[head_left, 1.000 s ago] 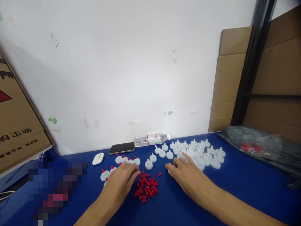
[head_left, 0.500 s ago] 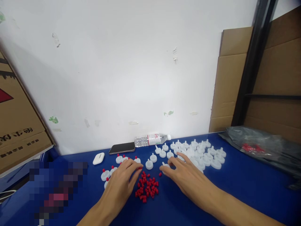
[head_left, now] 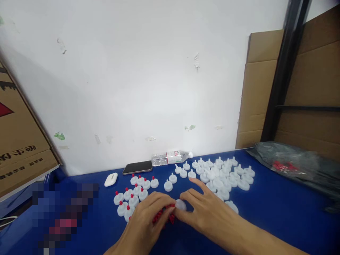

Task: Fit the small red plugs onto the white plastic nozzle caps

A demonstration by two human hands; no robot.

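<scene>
The right hand (head_left: 209, 216) is pinching one white cap (head_left: 181, 204) over the pile of red plugs (head_left: 162, 215). The left hand (head_left: 148, 221) is curling its fingers into the pile, probably grasping a plug, though this is hidden. A plug could slip and roll across the blue table (head_left: 278, 209), because the pieces are small.

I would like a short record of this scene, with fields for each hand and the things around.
left hand: over the pile of red caps, fingers curled
right hand: holds one white piece at the fingertips
capped pieces: group left of the hands
uncapped white pieces: group on the right
table: blue
back edge: phone, water bottle lying, white case
</scene>
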